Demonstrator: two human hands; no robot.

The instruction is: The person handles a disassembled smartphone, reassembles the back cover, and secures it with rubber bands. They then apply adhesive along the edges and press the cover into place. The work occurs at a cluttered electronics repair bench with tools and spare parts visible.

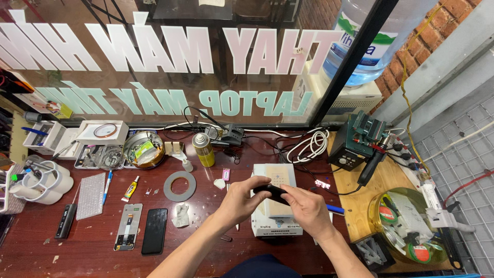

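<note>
So the small black phone-like device [271,192] is held up between both hands, right over the white heating-pad box [277,200] near the front edge of the desk. The left hand [242,198] pinches its left end with fingers curled snug around it, and the right hand [307,206] grips the other end from above, probably to keep it steady and level. Off to the left lie a black phone [154,230], a bare phone frame [128,226], a grey tape ring [180,186] and a small glue tube [130,189]. A yellow spray can [204,149] stands behind, with the hot-air station [357,145] off right.
</note>
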